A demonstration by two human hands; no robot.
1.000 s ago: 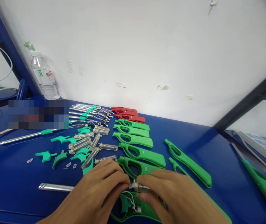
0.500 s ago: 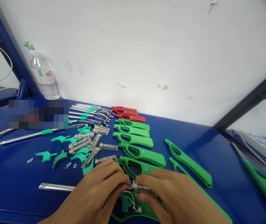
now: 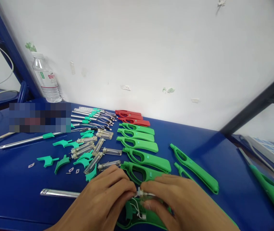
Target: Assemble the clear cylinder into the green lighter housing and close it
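My right hand [image 3: 177, 197] grips a clear lighter fuel tank [image 3: 143, 193], its white valve end pointing left. Fingers pinched together, my left hand [image 3: 108, 195] meets that valve end; whatever small part lies between its fingertips is hidden. Directly below both hands is a green lighter housing half [image 3: 151, 220] with a dark green trigger [image 3: 128, 211] and a thin white tube or wire [image 3: 137, 208] in it. A silver metal tube [image 3: 60, 193] extends leftward from under my left hand.
Left of centre lie loose fuel tanks [image 3: 112, 151], teal triggers [image 3: 62, 164] and metal rods with wires [image 3: 22, 143]. Green housings [image 3: 151, 160] and red housings [image 3: 137, 121] form a column behind my hands. More green housings [image 3: 196, 170] lie right. A water bottle [image 3: 46, 81] stands against the wall.
Both hands and the fuel tank have shifted very slightly to the right. The grips look the same, and the other parts stay in place.
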